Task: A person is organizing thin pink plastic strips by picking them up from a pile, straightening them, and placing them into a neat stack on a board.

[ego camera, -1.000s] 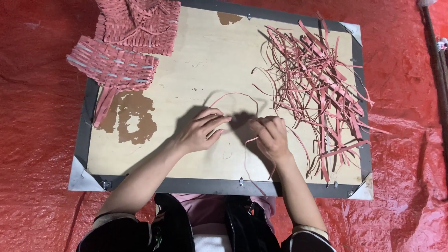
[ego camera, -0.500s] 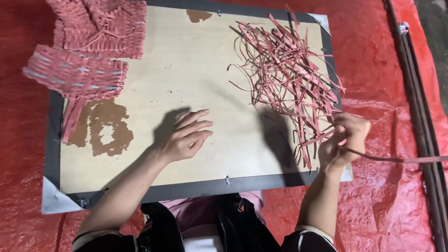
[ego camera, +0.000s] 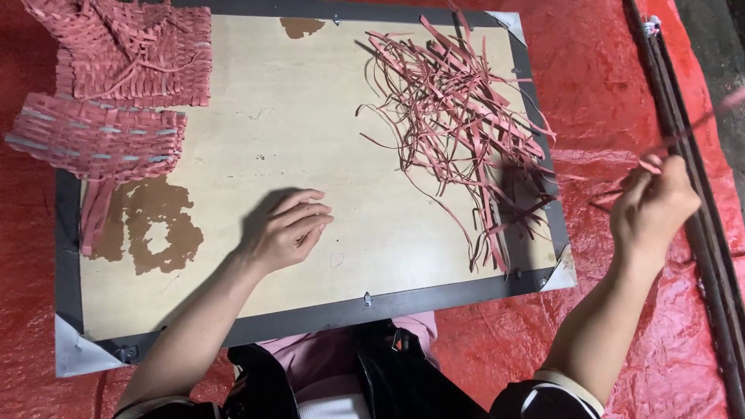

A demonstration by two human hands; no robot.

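Red tarpaulin covers the floor under a framed wooden board. Right-hand fingers pinch a thin pink strip, drawn taut out past the board's right edge. Left hand lies flat, fingers released, steadying the board. Loose strips heap nearby; woven mats sit far left.

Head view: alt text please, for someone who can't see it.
A person's right hand pinches a thin pink strip out over a red tarp, while the left hand rests flat on a wooden board. A pile of pink strips and woven pink pieces lie on it.
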